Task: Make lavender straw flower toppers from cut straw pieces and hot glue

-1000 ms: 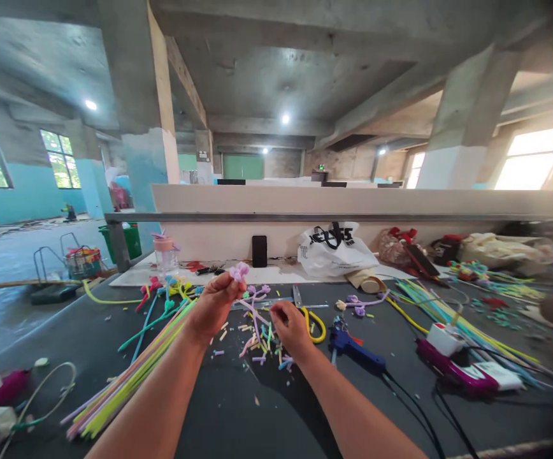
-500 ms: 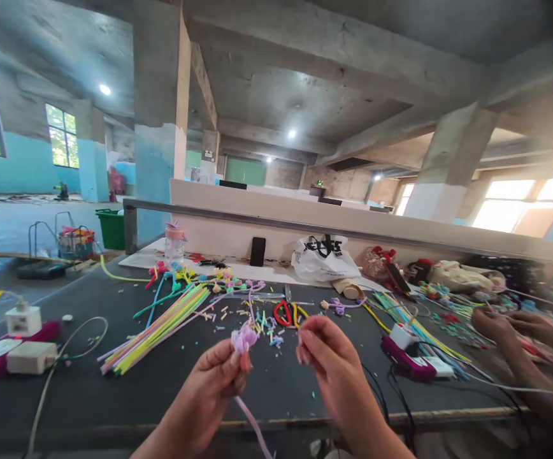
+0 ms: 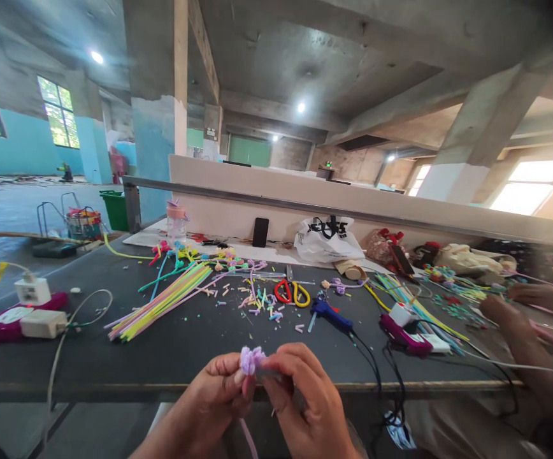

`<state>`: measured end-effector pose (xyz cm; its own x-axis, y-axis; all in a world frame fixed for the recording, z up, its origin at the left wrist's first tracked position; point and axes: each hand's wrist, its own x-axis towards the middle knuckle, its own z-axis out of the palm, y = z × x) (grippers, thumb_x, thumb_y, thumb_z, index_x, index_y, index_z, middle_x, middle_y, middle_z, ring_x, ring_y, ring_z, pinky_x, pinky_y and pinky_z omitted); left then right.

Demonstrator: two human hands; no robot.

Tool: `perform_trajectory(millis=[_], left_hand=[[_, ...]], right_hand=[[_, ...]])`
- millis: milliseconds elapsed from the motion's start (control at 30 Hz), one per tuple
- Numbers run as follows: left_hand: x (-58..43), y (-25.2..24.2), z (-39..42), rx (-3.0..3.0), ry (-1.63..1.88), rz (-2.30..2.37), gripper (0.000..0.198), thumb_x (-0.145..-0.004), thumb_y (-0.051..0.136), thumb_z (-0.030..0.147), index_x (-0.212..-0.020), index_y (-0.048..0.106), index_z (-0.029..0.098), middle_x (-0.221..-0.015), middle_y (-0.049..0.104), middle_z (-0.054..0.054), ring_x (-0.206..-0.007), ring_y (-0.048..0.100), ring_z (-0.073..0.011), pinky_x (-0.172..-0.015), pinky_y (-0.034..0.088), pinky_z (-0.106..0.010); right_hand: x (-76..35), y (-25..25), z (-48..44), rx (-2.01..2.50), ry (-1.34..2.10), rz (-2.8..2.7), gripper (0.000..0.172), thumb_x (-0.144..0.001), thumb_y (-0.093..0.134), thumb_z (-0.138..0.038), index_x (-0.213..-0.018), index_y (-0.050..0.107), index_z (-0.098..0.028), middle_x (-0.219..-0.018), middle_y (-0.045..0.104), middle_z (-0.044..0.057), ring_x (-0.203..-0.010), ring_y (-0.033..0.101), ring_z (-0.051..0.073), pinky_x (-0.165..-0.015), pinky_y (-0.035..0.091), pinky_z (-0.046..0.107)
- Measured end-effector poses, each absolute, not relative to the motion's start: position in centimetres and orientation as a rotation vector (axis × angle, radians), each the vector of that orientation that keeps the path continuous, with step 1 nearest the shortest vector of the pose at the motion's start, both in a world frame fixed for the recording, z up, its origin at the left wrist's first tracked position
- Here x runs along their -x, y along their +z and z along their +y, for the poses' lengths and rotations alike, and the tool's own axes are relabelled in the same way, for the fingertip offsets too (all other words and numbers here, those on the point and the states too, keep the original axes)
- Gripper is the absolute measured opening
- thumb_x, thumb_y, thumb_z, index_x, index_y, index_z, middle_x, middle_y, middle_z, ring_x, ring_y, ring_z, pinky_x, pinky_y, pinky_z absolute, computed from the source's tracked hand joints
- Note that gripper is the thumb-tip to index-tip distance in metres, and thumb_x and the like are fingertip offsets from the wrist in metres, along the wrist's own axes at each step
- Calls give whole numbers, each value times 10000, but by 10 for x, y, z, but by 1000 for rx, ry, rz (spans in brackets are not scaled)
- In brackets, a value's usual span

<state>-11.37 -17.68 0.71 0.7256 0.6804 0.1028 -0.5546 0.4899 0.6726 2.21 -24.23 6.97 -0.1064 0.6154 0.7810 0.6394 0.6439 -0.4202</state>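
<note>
Near the table's front edge my left hand [image 3: 223, 386] pinches a small lilac pipe-cleaner flower [image 3: 251, 361] between thumb and fingers. Its lilac stem [image 3: 248, 438] hangs down below the hand. My right hand [image 3: 305, 392] is closed, its thumb and fingertips meeting at the right side of the flower; the exact grip is partly hidden. Beyond the hands lie scissors [image 3: 283, 292] with one red and one yellow handle loop, among several cut pipe-cleaner bits [image 3: 260, 299]. A blue glue gun [image 3: 331, 314] rests to their right.
A bundle of pastel pipe cleaners [image 3: 162, 303] lies left, with finished-looking flowers [image 3: 209, 256] behind. Purple power strips [image 3: 2, 325] with cables sit at both sides. A phone [image 3: 260, 232], bottle [image 3: 176, 222] and white bag [image 3: 327, 241] stand at the back. A co-worker's hands [image 3: 506, 319] work at right.
My right hand has come left to the flower, and both hands are lower and closer together. The camera view has shifted, and the glue gun is now uncovered.
</note>
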Motion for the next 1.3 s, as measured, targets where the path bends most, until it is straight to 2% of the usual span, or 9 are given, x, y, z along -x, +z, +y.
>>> perform_trajectory(millis=[133,367,467,667,933,1100,1300], left_hand=[[113,5,-179,-800,717,228,228,-646,738,315,-624,643,109,-564,482,7,-547,418,-75,-567,317,-202],[115,6,-182,-854,674,216,257,-628,744,353,-594,655,115,-530,487,8,-548,434,-94,-588,337,-227],[116,5,-184,-841,656,161,254,-645,732,341,-577,650,110,-558,513,-7,-569,451,-101,-603,341,-234],[116,-1,-184,-868,633,98,257,-707,680,313,-569,634,102,-556,495,-14,-554,432,-97,-573,314,-225],[116,-4,-178,-1038,646,251,276,-679,701,374,-631,651,107,-567,469,3,-570,413,-94,-592,345,-224],[118,0,-178,-1115,632,261,298,-695,677,405,-664,668,109,-563,453,6,-569,400,-98,-590,343,-232],[120,4,-180,-1156,601,138,306,-722,652,377,-605,649,94,-582,477,-15,-580,411,-99,-565,307,-217]], right_hand=[[-22,63,-244,997,-72,-1858,261,-788,549,-61,-990,569,-225,-745,625,21,-743,539,162,-633,495,251],[-24,64,-249,1024,40,-1868,137,-773,552,-63,-797,569,-196,-726,559,24,-746,509,155,-633,463,246],[-27,64,-251,1001,83,-1942,158,-793,525,-66,-828,599,-200,-767,529,31,-774,495,157,-681,455,270],[-35,53,-246,924,180,-1892,132,-804,524,-78,-852,563,-194,-797,470,15,-792,478,136,-669,441,226],[-39,49,-250,948,192,-1930,223,-761,605,-103,-939,525,-211,-910,475,26,-877,471,154,-749,442,258],[-40,51,-251,966,106,-1943,126,-803,542,-88,-852,545,-204,-845,467,20,-833,463,148,-713,428,253],[-41,53,-250,897,96,-1958,154,-838,488,-78,-781,565,-199,-770,469,12,-780,464,140,-704,419,262]])
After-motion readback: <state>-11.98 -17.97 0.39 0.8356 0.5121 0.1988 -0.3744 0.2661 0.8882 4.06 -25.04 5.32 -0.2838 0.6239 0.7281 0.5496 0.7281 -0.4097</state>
